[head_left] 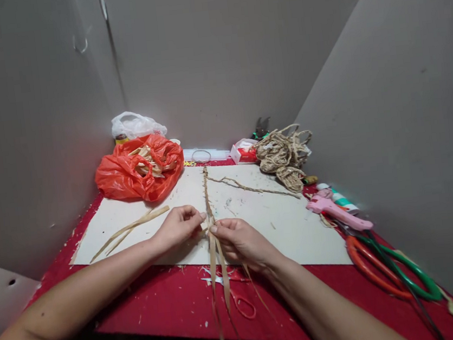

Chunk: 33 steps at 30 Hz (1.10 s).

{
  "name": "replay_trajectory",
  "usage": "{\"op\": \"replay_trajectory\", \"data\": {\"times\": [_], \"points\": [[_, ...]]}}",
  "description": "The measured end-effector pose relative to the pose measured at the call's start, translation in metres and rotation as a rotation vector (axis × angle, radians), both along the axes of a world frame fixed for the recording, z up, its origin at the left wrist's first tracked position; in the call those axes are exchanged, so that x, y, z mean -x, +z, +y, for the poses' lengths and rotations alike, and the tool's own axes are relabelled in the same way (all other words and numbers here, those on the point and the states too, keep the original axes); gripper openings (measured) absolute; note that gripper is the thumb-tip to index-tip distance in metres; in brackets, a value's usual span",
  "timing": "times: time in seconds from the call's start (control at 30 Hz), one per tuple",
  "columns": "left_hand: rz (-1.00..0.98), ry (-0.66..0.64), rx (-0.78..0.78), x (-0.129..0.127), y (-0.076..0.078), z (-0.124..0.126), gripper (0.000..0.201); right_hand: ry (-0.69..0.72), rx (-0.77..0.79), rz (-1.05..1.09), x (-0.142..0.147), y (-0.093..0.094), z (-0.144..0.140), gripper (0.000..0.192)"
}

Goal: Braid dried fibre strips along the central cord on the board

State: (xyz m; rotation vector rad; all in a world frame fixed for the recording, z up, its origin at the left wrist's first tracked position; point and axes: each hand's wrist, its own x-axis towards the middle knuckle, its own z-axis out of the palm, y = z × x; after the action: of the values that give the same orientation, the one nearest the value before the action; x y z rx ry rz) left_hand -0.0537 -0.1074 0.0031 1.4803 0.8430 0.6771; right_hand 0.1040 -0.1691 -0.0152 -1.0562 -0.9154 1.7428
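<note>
A thin twisted straw cord lies upright down the middle of a white board. My right hand pinches its lower end, where several flat pale straw strips fan out and hang over the table edge. Left of the cord, my left hand has its fingers curled and the thumb close to the cord. A short pale strip runs from the cord to that hand, its end hidden by the fingers. Below the hands, red-handled scissors lie partly behind the hanging strips.
Loose straw strips lie left on the board. An orange plastic bag holds more straw. At back right sits a bundle of rope, with a twisted length trailing from the cord. A pink glue gun and large orange-and-green-handled scissors line the right edge.
</note>
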Motion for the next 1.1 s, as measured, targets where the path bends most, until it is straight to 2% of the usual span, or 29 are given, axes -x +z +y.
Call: {"op": "replay_trajectory", "data": {"times": [0.1,0.27,0.4,0.53,0.7,1.1], "points": [[-0.001,-0.061,0.072,0.002,-0.001,-0.002,0.032,-0.057,-0.044,-0.090,0.003,-0.002,-0.001,0.037],[-0.035,-0.043,0.158,0.000,-0.006,-0.003,0.031,-0.069,-0.158,-0.169,0.006,-0.004,0.000,0.034],[0.012,-0.028,0.036,0.000,-0.004,-0.003,0.022,-0.058,-0.132,-0.193,0.006,-0.003,-0.001,0.033],[-0.039,-0.003,-0.104,0.003,-0.002,0.000,0.015,-0.049,-0.088,-0.187,0.005,-0.003,-0.001,0.033],[-0.008,-0.031,-0.081,0.002,-0.006,-0.003,0.018,-0.071,-0.086,-0.194,0.005,-0.006,0.000,0.033],[0.035,0.040,-0.130,-0.001,-0.012,-0.009,0.015,-0.091,-0.090,-0.215,0.006,-0.007,0.000,0.034]]}}
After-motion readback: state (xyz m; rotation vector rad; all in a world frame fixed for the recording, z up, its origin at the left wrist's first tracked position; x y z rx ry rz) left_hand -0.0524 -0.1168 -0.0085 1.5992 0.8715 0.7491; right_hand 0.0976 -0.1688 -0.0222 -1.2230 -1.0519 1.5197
